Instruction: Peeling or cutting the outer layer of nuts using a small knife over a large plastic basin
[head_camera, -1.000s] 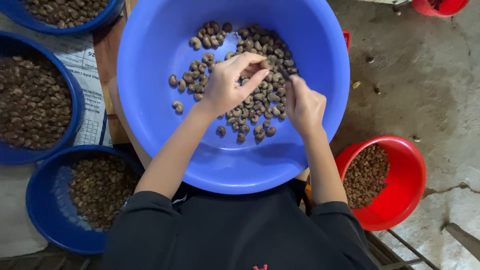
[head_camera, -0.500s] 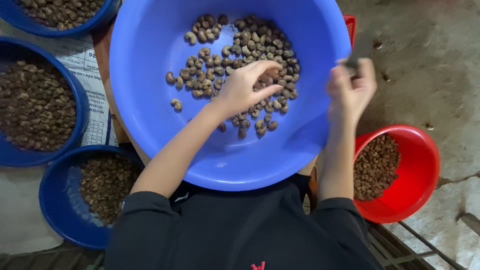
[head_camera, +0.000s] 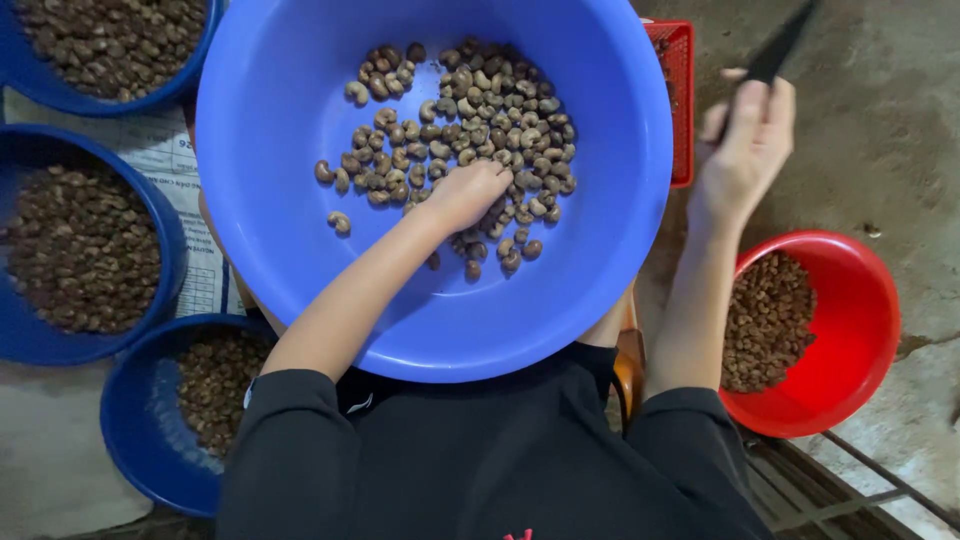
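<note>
Bowls of sorted brown nuts line the left edge: a dark blue one at top left (head_camera: 110, 45), a second (head_camera: 85, 245) below it, and a third (head_camera: 165, 410) at the bottom, each well filled. By that showing, much of the sorting looks done, yet a fair heap of cashews (head_camera: 470, 120) is left in the big blue basin (head_camera: 300, 150) on the person's lap.

The left hand (head_camera: 468, 195) lies down in that heap, its fingers (head_camera: 497, 182) curled under and close together, pressed into the nuts; whether they have pinched one up I cannot tell, since the knuckles hide the tips.

Further right, a red crate (head_camera: 680, 100) peeks out behind the basin's rim. The right hand (head_camera: 745, 150) is raised well clear of the basin, above the concrete floor (head_camera: 880, 120), fingers (head_camera: 775, 105) closed around the handle of a dark blade (head_camera: 780, 45) that points up and away. Below it, the red bowl (head_camera: 850, 330) holds a partial load of nuts, with room to spare.
</note>
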